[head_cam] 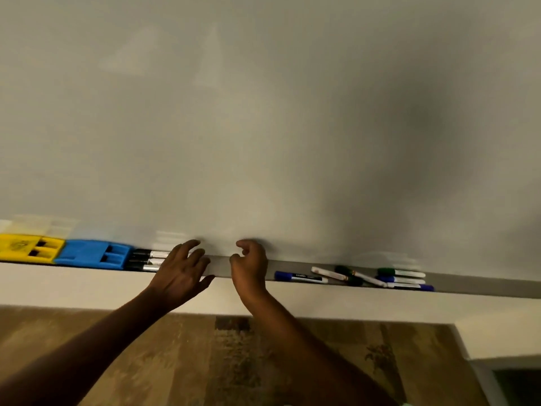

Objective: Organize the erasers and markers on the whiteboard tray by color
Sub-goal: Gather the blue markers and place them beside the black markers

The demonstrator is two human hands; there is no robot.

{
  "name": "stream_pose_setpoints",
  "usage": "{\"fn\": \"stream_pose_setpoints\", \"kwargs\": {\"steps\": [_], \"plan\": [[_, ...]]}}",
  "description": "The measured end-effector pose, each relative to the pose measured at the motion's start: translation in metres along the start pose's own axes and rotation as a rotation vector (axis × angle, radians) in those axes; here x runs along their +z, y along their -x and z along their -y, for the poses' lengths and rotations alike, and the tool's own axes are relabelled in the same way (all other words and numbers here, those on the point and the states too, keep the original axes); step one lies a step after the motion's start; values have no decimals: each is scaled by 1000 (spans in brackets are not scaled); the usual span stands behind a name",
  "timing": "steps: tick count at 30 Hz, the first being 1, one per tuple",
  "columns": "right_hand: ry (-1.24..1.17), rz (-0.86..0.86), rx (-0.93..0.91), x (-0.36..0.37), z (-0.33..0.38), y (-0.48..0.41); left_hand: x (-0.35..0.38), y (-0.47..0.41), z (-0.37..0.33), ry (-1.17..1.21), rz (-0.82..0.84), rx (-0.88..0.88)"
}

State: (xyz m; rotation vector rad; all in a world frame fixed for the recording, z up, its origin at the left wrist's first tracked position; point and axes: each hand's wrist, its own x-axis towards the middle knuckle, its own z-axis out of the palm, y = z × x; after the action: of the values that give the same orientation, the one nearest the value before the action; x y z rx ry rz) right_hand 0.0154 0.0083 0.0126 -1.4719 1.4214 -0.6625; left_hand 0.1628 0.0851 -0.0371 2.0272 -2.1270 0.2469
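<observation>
Left hand (180, 269) is covering the right ends of the black markers (146, 260); yellow eraser (27, 248) is running off the left edge; motion blur is smearing the tangled markers (355, 276); their overlaps unclear.

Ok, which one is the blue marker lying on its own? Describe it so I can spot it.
Follow the grey tray under the whiteboard rightward from the right hand. The first marker there is the blue marker: it lies flat and alone, blue cap toward the hand, clear of the crossed pile further right.
</observation>
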Motion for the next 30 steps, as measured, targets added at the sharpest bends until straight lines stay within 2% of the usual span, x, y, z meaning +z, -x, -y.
{"fn": "stream_pose_setpoints", "kwargs": {"steps": [7, 12, 18, 24, 30], "plan": [[88, -57, 7, -84, -40, -23, -13, -39, -68, 102, 47, 32], [329, 40, 9, -133, -82, -44, -7, -61, -108, 112, 115, 38], [651, 122, -192, -161, -112, -54, 2, -79, -148, 109, 177, 31], [857, 228, -415, -167, -118, -68, 5, -92, -175, 114, 181, 7], [1087, 275, -527, -168, -126, -75, 5, -98, -193, 114, 185, -25]]}}
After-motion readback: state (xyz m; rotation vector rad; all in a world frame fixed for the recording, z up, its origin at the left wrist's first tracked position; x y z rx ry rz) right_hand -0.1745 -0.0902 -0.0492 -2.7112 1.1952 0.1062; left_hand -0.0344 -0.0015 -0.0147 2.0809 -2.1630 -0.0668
